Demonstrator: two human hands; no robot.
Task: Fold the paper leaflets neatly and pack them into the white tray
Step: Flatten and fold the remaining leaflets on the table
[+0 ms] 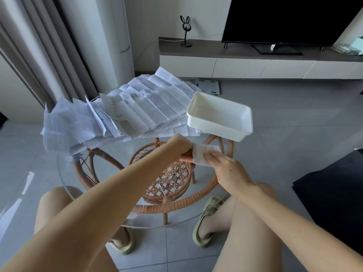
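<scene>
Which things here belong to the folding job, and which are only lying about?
Job:
folded leaflet, gripped by the left hand and pressed by the right hand
pile of unfolded leaflets
white tray

Lying about:
television
rabbit-eared stand
floor scale

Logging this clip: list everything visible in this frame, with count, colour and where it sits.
unfolded leaflets: many, white, piled on the table's far left
white tray: one, white, table's far right, beside the pile, empty
folded leaflet: one, white, between both hands
table: one, clear glass on tan rattan base, before the person
television: one, black, on the console, back right
rabbit-eared stand: one, black, console's left end
scale: one, white, floor before the console
sandals: two, pale green, on the person's feet
left hand: one, grips the folded leaflet's left end
right hand: one, fingers flat on the folded leaflet
</scene>
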